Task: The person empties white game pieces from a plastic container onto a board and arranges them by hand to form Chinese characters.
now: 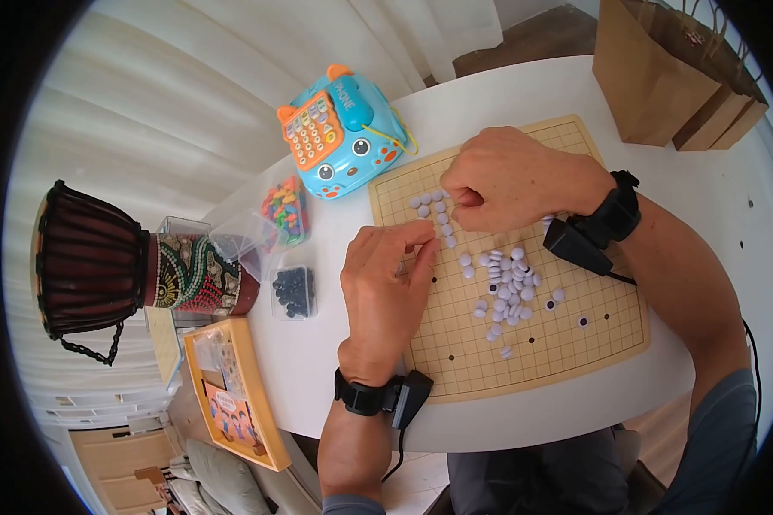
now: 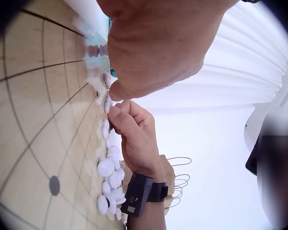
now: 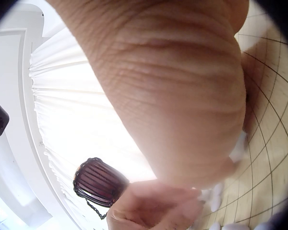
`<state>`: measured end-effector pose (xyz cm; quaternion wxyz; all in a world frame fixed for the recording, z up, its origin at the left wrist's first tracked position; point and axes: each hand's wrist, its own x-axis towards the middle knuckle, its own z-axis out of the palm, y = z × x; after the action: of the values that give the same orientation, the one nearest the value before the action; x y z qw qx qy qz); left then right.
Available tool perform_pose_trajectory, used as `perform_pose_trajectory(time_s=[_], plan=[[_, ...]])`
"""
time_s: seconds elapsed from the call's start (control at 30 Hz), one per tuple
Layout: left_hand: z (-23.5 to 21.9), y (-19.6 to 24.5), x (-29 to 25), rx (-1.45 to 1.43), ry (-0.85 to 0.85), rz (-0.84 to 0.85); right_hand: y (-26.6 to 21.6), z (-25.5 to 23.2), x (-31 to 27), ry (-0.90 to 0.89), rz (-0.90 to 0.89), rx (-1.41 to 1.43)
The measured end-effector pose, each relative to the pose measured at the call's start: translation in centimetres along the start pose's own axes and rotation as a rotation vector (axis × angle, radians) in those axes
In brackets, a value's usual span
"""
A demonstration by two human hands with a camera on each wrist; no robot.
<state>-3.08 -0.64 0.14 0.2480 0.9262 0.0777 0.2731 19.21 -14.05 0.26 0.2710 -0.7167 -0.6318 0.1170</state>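
Observation:
A pale wooden Go board point(image 1: 593, 343) printed with a black grid lies on the table, bearing white Go stones. My left hand point(image 1: 382, 279) is over its left side, thumb and index finger bent toward each other beside a short line of stones point(image 1: 445, 230). Across that line, my right hand point(image 1: 515, 180) hovers low with fingers curled under the palm. In the left wrist view, the right hand's fingertips point(image 2: 114, 112) are right beside white stones. Whether either hand pinches a stone I cannot tell. A loose heap of stones point(image 1: 514, 283) lies near the board's middle, some dotted black.
A blue and orange toy phone point(image 1: 343, 137) stands behind the board. To the left are a box of colourful pieces point(image 1: 285, 210), a box of black stones point(image 1: 294, 293), a drum point(image 1: 94, 262) and a wooden tray point(image 1: 193, 365). Paper bags point(image 1: 653, 86) stand at the back right.

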Motion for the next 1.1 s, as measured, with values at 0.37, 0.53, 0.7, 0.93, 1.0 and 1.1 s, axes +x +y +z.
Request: perform_pose_trajectory(time_s=[0.37,0.53,0.7,0.93,1.0,1.1], plan=[[0.5,-0.4,-0.1,0.024,0.024,0.002,-0.1,-0.1,0.2,-0.031,0.019,-0.037],[-0.3,0.1,0.3,0.037,0.033,-0.050,-0.3,-0.2,0.0,-0.019,0.022,-0.004],[-1.6,0.2,0.2,0.084,-0.009,-0.022,-0.1,-0.3,-0.1,-0.003,-0.007,-0.009],[-1.4,0.6,0.1,0.046,-0.093,0.009,-0.4,-0.3,0.1,-0.048,0.020,-0.032],[-1.3,0.5,0.1,0.038,-0.092,0.009,-0.3,-0.2,0.1,-0.040,0.017,-0.026],[-1.2,0.7,0.1,0.031,-0.098,0.002,-0.4,-0.4,0.1,-0.048,0.026,-0.031]])
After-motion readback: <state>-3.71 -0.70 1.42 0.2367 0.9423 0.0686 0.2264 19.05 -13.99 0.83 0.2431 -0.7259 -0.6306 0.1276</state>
